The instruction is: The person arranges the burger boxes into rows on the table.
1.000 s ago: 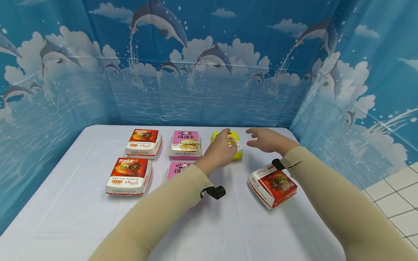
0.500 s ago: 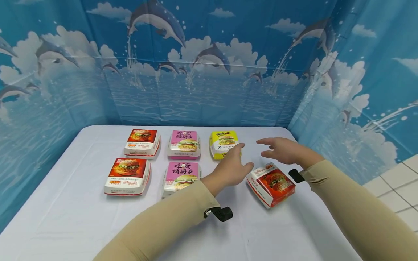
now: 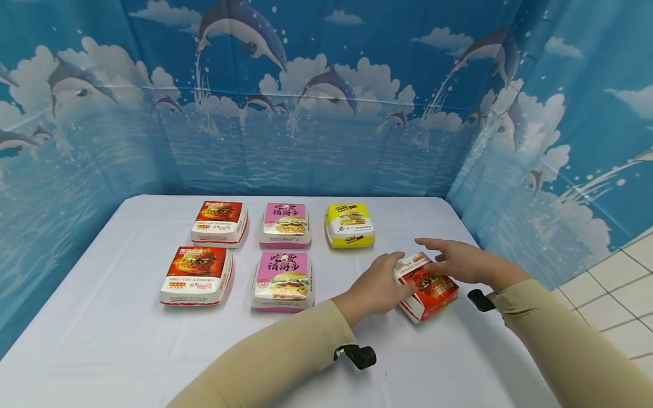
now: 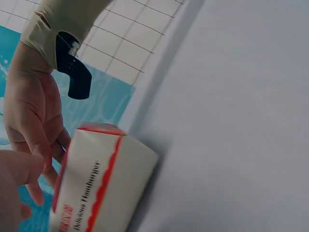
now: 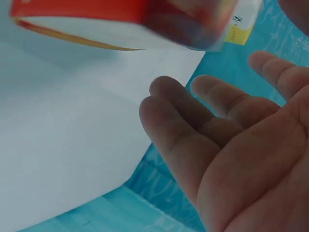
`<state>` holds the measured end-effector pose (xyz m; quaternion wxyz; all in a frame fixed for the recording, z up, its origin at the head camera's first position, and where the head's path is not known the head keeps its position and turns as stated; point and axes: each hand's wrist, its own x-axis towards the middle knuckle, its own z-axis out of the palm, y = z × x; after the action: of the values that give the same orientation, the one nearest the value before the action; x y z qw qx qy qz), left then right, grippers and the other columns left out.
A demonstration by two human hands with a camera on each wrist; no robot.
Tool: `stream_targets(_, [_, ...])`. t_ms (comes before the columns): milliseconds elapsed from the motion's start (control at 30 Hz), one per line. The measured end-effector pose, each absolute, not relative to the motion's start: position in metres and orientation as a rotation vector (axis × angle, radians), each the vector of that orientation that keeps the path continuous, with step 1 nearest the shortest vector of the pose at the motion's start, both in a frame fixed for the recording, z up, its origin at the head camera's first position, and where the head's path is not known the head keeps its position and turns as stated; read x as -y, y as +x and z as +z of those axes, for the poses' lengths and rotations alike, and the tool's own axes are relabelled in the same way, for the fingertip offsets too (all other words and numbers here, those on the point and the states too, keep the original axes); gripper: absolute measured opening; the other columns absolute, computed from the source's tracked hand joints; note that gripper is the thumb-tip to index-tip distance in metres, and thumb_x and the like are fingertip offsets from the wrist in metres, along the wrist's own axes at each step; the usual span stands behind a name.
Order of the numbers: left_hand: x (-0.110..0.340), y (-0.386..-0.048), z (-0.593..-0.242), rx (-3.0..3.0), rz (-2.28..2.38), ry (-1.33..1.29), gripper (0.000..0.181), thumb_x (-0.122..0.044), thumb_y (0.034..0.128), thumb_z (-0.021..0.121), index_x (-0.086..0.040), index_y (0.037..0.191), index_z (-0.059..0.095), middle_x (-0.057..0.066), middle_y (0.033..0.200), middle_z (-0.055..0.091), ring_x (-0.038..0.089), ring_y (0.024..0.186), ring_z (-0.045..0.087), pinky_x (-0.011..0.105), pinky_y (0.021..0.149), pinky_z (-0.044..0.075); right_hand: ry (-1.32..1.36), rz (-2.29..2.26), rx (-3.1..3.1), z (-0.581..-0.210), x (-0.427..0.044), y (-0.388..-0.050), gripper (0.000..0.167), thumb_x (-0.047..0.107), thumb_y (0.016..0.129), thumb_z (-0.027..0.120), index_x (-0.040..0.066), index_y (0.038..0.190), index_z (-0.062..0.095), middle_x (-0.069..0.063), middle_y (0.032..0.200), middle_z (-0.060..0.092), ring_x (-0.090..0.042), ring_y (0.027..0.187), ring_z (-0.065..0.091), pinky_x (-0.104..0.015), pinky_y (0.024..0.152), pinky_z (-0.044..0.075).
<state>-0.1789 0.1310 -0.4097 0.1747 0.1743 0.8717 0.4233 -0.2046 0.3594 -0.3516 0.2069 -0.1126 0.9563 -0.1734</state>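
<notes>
A red and white hamburger box (image 3: 428,286) sits askew on the white table, right of the middle. Just at its left side is my left hand (image 3: 376,288), thumb and fingers spread apart; whether it touches the carton I cannot tell. Over the box's far right corner hovers my right hand (image 3: 463,262) with its fingers extended. In the right wrist view, a gap shows between the right hand's fingers (image 5: 169,130) and the red box (image 5: 120,24). The left wrist view has the white printed side of the box (image 4: 96,179) close to the left thumb (image 4: 19,168).
A yellow burger box (image 3: 350,225) stands behind, left of the red one. Two pink boxes, a rear one (image 3: 285,225) and a front one (image 3: 283,280), form a column. Two more red boxes, rear (image 3: 219,222) and front (image 3: 197,275), stand farther left. A dolphin-print curtain (image 3: 316,147) borders the table.
Both hands have come away from the yellow box, moving right and nearer to me, to either side of the askew red box. The boxes have stayed in place.
</notes>
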Motion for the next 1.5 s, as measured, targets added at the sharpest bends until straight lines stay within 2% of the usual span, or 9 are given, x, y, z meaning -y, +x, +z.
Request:
stream_targets(100, [-0.133, -0.179, -0.417, -2.507, 1.119, 0.530, 0.071, -0.050, 0.0951, 0.075, -0.040, 0.158, 0.044, -0.001, 0.168, 0.038, 0.024, 0.147, 0.048, 0.049, 0.113, 0.051, -0.299, -0.534, -2.641, -0.360, -0.361, -0.201, 0.080, 0.044, 0.099, 0.071, 0.015, 0.165, 0.036, -0.031, 0.160, 0.044, -0.043, 0.130, 0.055, -0.049, 0.097, 0.058])
stream_targets(200, [-0.133, -0.180, -0.423, -2.528, 1.079, 0.551, 0.071, -0.052, 0.0947, 0.075, -0.037, 0.158, 0.046, -0.003, 0.163, 0.045, 0.019, 0.143, 0.051, 0.044, 0.114, 0.051, -0.265, -0.594, -2.618, -0.368, -0.362, -0.198, 0.079, 0.044, 0.098, 0.073, 0.015, 0.164, 0.038, -0.030, 0.157, 0.046, -0.039, 0.127, 0.054, -0.041, 0.092, 0.057])
stream_targets(400, [-0.133, -0.181, -0.427, -2.533, 1.087, 0.575, 0.072, -0.050, 0.0941, 0.076, -0.028, 0.156, 0.048, -0.007, 0.154, 0.053, 0.010, 0.129, 0.054, 0.035, 0.112, 0.051, -0.188, -0.693, -2.604, -0.378, -0.365, -0.193, 0.079, 0.042, 0.098, 0.073, 0.018, 0.164, 0.038, -0.028, 0.155, 0.048, -0.037, 0.126, 0.052, -0.034, 0.086, 0.056])
stream_targets(700, [-0.135, -0.179, -0.428, -2.506, 1.102, 0.546, 0.071, -0.050, 0.0934, 0.078, -0.029, 0.155, 0.049, -0.007, 0.153, 0.054, 0.009, 0.127, 0.055, 0.036, 0.112, 0.051, -0.112, -0.714, -2.602, -0.387, -0.369, -0.190, 0.080, 0.042, 0.098, 0.074, 0.022, 0.166, 0.036, -0.029, 0.158, 0.043, -0.038, 0.124, 0.051, -0.031, 0.082, 0.056])
stream_targets(867, [-0.135, -0.179, -0.430, -2.530, 1.083, 0.556, 0.070, -0.051, 0.0933, 0.077, -0.030, 0.154, 0.050, -0.007, 0.151, 0.055, 0.009, 0.124, 0.055, 0.035, 0.110, 0.052, -0.127, -0.700, -2.628, -0.384, -0.368, -0.184, 0.080, 0.042, 0.098, 0.073, 0.021, 0.165, 0.036, -0.028, 0.159, 0.044, -0.038, 0.126, 0.051, -0.034, 0.084, 0.057])
stream_targets(1067, [-0.134, -0.180, -0.430, -2.526, 1.087, 0.535, 0.070, -0.053, 0.0924, 0.077, -0.033, 0.153, 0.050, -0.007, 0.147, 0.056, 0.008, 0.116, 0.055, 0.034, 0.103, 0.053, -0.156, -0.659, -2.642, -0.381, -0.372, -0.178, 0.090, 0.047, 0.094, 0.077, 0.018, 0.167, 0.032, -0.028, 0.159, 0.045, -0.044, 0.132, 0.049, -0.050, 0.095, 0.058])
stream_targets(1167, [-0.133, -0.180, -0.429, -2.521, 1.092, 0.525, 0.070, -0.053, 0.0917, 0.078, -0.033, 0.153, 0.051, -0.007, 0.145, 0.057, 0.008, 0.113, 0.055, 0.033, 0.100, 0.054, -0.136, -0.664, -2.629, -0.381, -0.373, -0.177, 0.091, 0.047, 0.094, 0.077, 0.018, 0.167, 0.031, -0.029, 0.159, 0.045, -0.048, 0.136, 0.046, -0.052, 0.096, 0.058])
stream_targets(1400, [-0.133, -0.180, -0.429, -2.516, 1.102, 0.522, 0.070, -0.052, 0.0915, 0.079, -0.033, 0.153, 0.051, -0.007, 0.143, 0.057, 0.008, 0.114, 0.055, 0.034, 0.101, 0.054, -0.078, -0.719, -2.578, -0.381, -0.374, -0.176, 0.094, 0.046, 0.093, 0.078, 0.014, 0.167, 0.029, -0.025, 0.139, 0.059, -0.026, 0.097, 0.058, -0.036, 0.071, 0.055])
stream_targets(1500, [-0.134, -0.179, -0.428, -2.508, 1.117, 0.507, 0.070, -0.052, 0.0907, 0.079, -0.033, 0.152, 0.051, -0.007, 0.141, 0.058, 0.009, 0.113, 0.055, 0.034, 0.101, 0.054, -0.072, -0.726, -2.569, -0.380, -0.375, -0.175, 0.094, 0.046, 0.094, 0.078, 0.013, 0.167, 0.029, -0.023, 0.135, 0.060, -0.022, 0.093, 0.057, -0.034, 0.069, 0.053])
